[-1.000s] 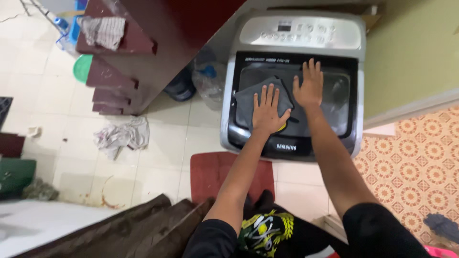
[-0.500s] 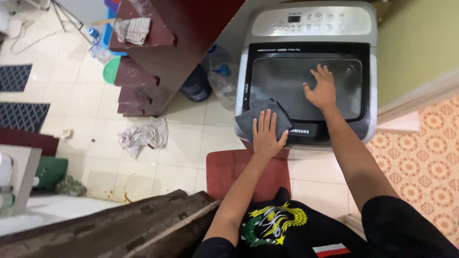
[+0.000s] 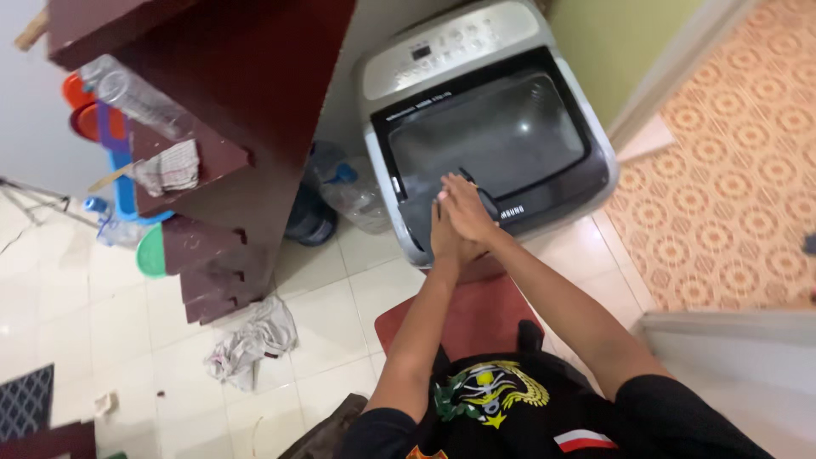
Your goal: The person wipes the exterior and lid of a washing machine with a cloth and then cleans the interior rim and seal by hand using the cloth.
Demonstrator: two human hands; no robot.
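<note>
Your right hand point(image 3: 466, 208) lies flat over your left hand point(image 3: 444, 236), both pressed down at the middle of the frame on a dark grey cloth point(image 3: 425, 212) that sits on the front left corner of the grey top-loading washing machine with a dark glass lid point(image 3: 501, 136). Your fingers point(image 3: 455, 183) are stretched out straight and close together, gripping nothing, only resting on the cloth. The machine fills the upper middle of the frame, its pale control panel point(image 3: 450, 42) along the far edge. Just below your hands a red mat point(image 3: 476, 319) lies on the white tiled floor point(image 3: 323, 297). A clear plastic water jug point(image 3: 344, 191) stands just left of the machine, and a crumpled grey rag point(image 3: 251, 340) lies on the floor at lower left, under the dark brown wooden shelves point(image 3: 221, 127)
</note>
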